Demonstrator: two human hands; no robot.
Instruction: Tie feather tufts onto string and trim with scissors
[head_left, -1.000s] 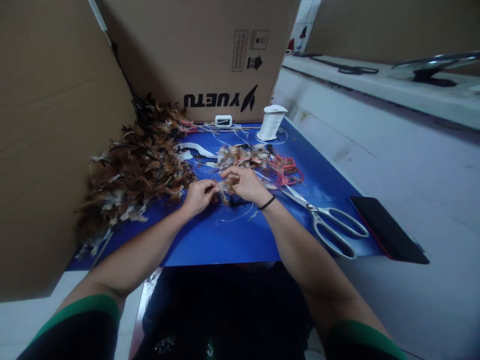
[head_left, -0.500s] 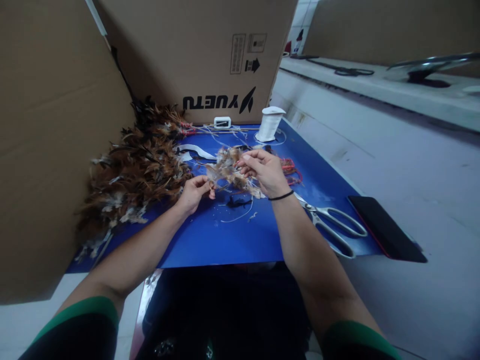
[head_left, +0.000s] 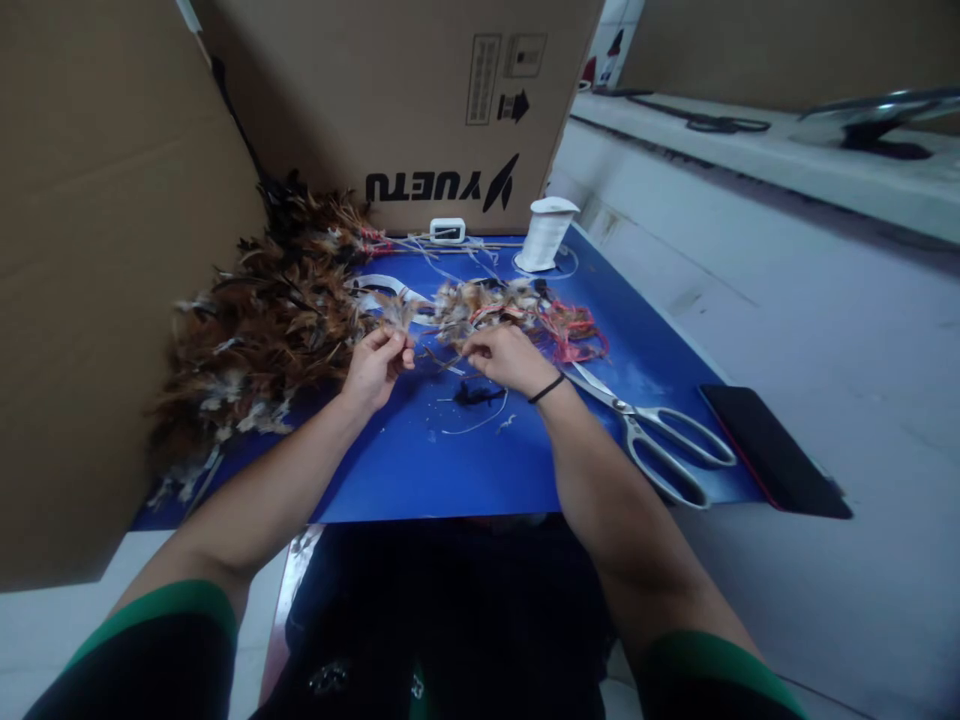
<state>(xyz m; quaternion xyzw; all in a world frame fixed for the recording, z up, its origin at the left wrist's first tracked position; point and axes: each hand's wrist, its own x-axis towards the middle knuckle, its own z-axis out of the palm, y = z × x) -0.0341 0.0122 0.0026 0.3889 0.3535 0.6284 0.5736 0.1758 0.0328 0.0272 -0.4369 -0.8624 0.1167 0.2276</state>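
Note:
My left hand (head_left: 377, 368) is closed in a pinch on a light brown and grey feather (head_left: 399, 308), whose fluffy end stands up above the fingertips. Just across from it, my right hand (head_left: 511, 358) has its fingers pressed together, palm down; what lies between them is hidden, though thin brown strands show by the fingertips. Behind the right hand lies a loose heap of tan feathers (head_left: 469, 305), with pink-red string (head_left: 576, 330) at its right end. A large pile of brown feathers (head_left: 281, 320) spreads to the left of my left hand.
Large scissors (head_left: 637, 415) lie by my right forearm, and a dark phone (head_left: 772, 450) overhangs the table's right edge. A white spool (head_left: 546, 235) and a small white-framed object (head_left: 447, 231) stand at the back. Cardboard (head_left: 420, 110) walls the back and left. Black scraps (head_left: 474, 395) lie in front.
My left hand has drawn a little left and up with the feather. The right hand has dropped lower and turned palm down, leaving more of the heap and pink-red string in view.

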